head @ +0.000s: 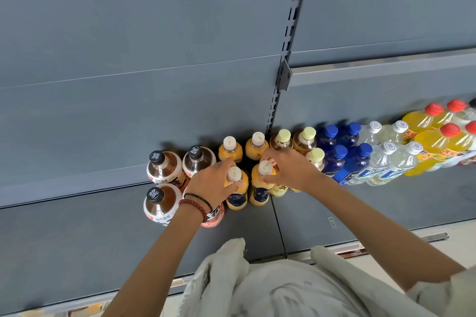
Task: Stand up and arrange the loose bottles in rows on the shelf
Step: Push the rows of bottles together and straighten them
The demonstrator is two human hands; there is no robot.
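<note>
On my feed the left hand point(215, 181) is curled round the shoulder of an orange juice bottle with a white screw cap point(235, 175), thumb just under the cap. The right hand point(287, 170) grips the neck of a second orange white-capped bottle point(260, 194) just beside it, fingers wrapped below the cap. Both bottles stand upright in the front row on the grey metal shelf point(77, 239), close together.

Behind them, against the grey back panel point(128, 59), I count two more orange bottles with white caps point(229, 143). Left of these stand three brown tea bottles with black caps point(157, 159), upright. A red-and-white label point(215, 216) shows under the left wrist. It is probably a fourth tea bottle, but the arm covers it and I cannot tell.

Right of the hands, in double rows:
- amber bottles with pale yellow caps point(307, 134)
- dark blue bottles with blue caps point(331, 132)
- clear bottles with white caps point(373, 127)
- yellow bottles with red caps point(434, 109)

A dark red bead bracelet point(195, 207) and a thin black band point(198, 197) sit on the left wrist. A pale grey-green garment point(283, 291) fills the bottom edge.
</note>
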